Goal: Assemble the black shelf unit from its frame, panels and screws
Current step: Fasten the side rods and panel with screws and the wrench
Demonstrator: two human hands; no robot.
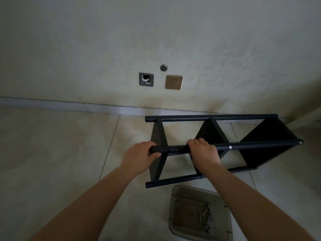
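The black shelf unit (251, 146) lies on its side on the tiled floor, its round posts running left to right with three black panels between them. My left hand (139, 157) grips the left end of the nearest upper post. My right hand (204, 153) grips the same post a little further right, fingers curled over its top. Two screw heads show on that post, one at the middle panel (230, 147) and one at the right end (300, 142). Several loose screws (205, 219) lie in a clear plastic tray (182, 193) on the floor below the unit.
A wall with a skirting board (69, 105) stands just behind the unit. On the wall are a power socket (173, 82) and an open wall box (146, 79). Bare floor tiles stretch to the left.
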